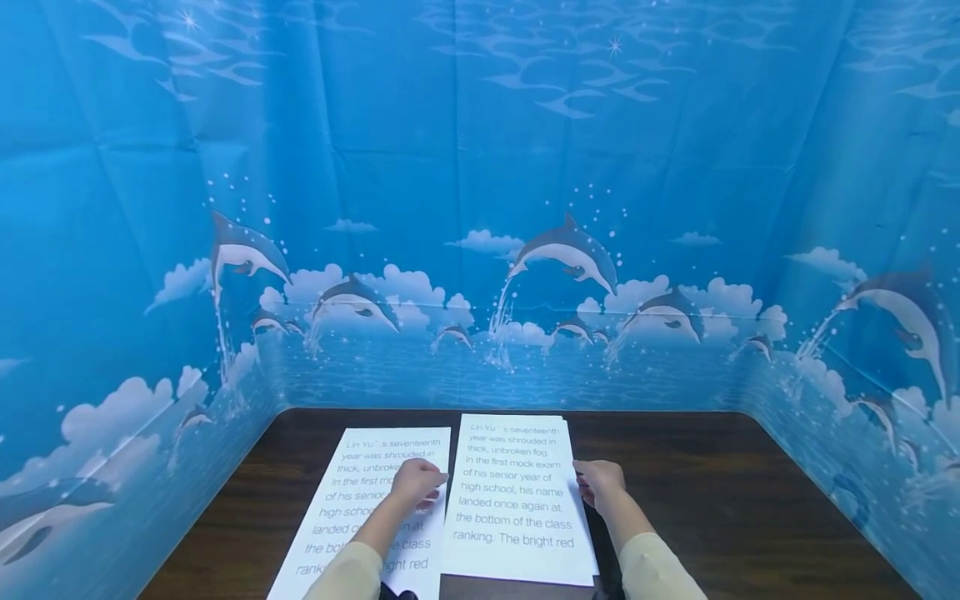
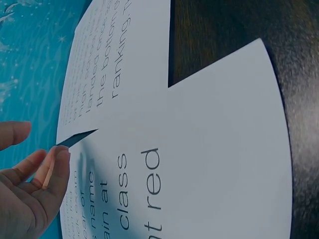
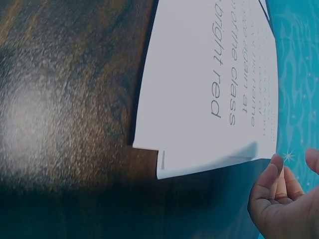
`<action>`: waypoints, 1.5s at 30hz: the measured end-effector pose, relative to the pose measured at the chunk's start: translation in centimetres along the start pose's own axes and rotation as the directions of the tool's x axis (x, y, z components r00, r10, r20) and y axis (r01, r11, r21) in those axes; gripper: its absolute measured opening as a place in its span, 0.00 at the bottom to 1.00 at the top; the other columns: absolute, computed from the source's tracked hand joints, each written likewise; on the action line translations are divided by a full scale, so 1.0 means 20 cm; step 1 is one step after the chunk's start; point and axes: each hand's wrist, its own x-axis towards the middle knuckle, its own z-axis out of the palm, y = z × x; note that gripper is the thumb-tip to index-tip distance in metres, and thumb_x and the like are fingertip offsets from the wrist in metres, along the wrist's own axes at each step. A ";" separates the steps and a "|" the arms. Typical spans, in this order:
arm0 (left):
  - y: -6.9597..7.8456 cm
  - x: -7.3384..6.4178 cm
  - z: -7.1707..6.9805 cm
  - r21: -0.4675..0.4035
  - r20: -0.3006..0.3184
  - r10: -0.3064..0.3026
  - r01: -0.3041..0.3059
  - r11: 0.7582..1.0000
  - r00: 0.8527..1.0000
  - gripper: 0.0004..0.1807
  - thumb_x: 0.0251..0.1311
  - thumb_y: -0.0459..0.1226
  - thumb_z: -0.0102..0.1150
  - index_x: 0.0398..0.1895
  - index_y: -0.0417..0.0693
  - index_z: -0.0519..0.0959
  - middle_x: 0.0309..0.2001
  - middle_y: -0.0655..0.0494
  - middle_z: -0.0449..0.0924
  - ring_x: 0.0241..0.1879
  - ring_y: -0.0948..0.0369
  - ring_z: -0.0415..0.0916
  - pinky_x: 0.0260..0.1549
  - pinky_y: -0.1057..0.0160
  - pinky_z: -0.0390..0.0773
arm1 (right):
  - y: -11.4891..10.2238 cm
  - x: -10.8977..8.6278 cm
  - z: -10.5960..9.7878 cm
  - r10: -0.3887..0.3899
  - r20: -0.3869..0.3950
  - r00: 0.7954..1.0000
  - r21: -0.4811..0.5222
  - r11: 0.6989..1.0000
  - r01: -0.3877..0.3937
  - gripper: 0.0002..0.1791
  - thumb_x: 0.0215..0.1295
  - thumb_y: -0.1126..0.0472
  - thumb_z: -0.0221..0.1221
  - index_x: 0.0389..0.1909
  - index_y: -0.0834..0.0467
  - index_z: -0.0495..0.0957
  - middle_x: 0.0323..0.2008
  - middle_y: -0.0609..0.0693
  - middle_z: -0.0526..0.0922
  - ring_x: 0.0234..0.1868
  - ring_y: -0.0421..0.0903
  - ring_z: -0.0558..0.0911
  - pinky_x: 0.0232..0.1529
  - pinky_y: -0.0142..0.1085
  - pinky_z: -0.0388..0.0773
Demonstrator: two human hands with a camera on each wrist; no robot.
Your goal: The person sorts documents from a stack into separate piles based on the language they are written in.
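Note:
Two lots of white printed paper with large text lie side by side. My left hand [image 1: 417, 485] is above the right part of the left sheet [image 1: 356, 500], covering some of its words. In the left wrist view, its thumb stands apart from the bent fingers [image 2: 59, 167], whose tips are at the narrow gap between the papers. The right papers [image 1: 510, 500] are at least two sheets; a lower one [image 3: 164, 167] sticks out past the top one. Beside their right edge is my right hand [image 1: 602, 480], fingertips [image 3: 275, 162] at the paper's edge, thumb held away.
The dark brown wooden table [image 1: 697, 500] extends right of the papers, with its far edge behind them. A blue curtain [image 1: 465, 167] printed with dolphins and clouds surrounds the table at the back and both sides. Black gear [image 1: 609, 571] shows under the right wrist.

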 end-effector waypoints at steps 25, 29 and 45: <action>0.02 -0.01 0.09 -0.006 0.013 -0.004 0.004 1.000 1.000 0.13 0.46 0.36 0.58 0.33 0.36 0.72 0.27 0.48 0.69 0.27 0.55 0.70 0.26 0.59 0.74 | -0.24 -0.38 -0.15 0.013 0.025 1.000 -0.015 1.000 -0.013 0.21 0.55 0.60 0.54 0.44 0.72 0.68 0.27 0.59 0.73 0.20 0.43 0.71 0.21 0.31 0.69; 0.03 -0.01 0.10 -0.014 0.020 -0.006 0.007 1.000 1.000 0.14 0.46 0.35 0.58 0.34 0.35 0.71 0.27 0.48 0.69 0.28 0.54 0.70 0.26 0.59 0.74 | -0.23 -0.38 -0.16 0.013 0.023 1.000 -0.028 1.000 -0.013 0.21 0.55 0.60 0.54 0.44 0.73 0.68 0.28 0.59 0.74 0.20 0.44 0.72 0.23 0.33 0.69; 0.05 -0.02 0.10 -0.038 0.032 -0.040 0.042 0.998 0.999 0.19 0.47 0.35 0.57 0.41 0.32 0.68 0.30 0.46 0.69 0.30 0.53 0.71 0.26 0.60 0.75 | -0.01 -0.13 -0.05 0.023 -0.013 1.000 -0.107 0.994 -0.025 0.22 0.54 0.58 0.56 0.45 0.69 0.70 0.31 0.59 0.75 0.25 0.48 0.74 0.23 0.36 0.70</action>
